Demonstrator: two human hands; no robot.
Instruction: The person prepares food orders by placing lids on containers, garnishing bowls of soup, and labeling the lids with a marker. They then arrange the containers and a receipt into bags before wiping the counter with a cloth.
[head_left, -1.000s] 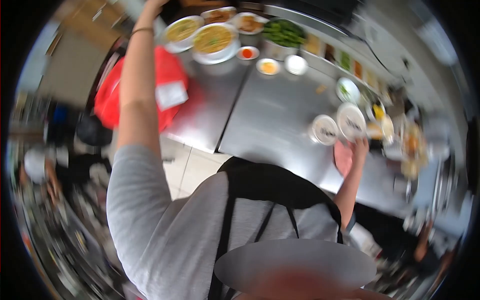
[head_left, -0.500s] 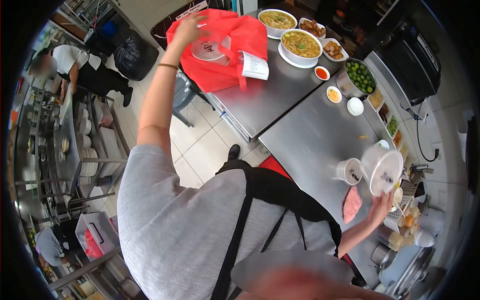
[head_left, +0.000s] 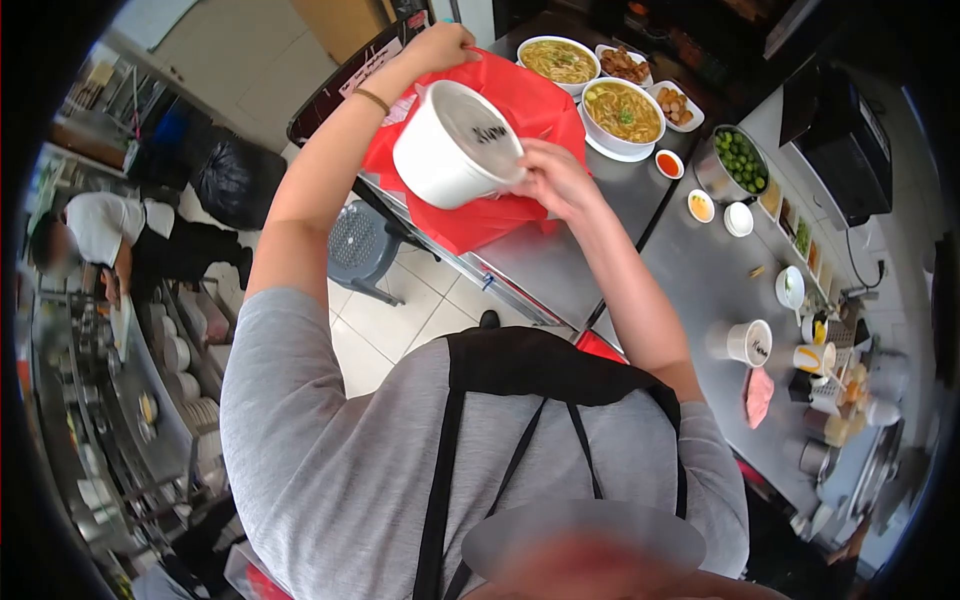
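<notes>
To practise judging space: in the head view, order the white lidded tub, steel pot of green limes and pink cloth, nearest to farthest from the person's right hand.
1. White lidded tub: in the right hand, over the red plastic bag.
2. Steel pot of green limes: right, on the steel counter.
3. Pink cloth: lower right.

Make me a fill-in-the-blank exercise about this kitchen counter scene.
1. The right hand holds a ____ lidded container over the red plastic bag.
2. The left hand grips the ____'s top edge.
3. The metal pot on the steel counter holds small ____ limes.
Missing words: white; bag; green.
</notes>
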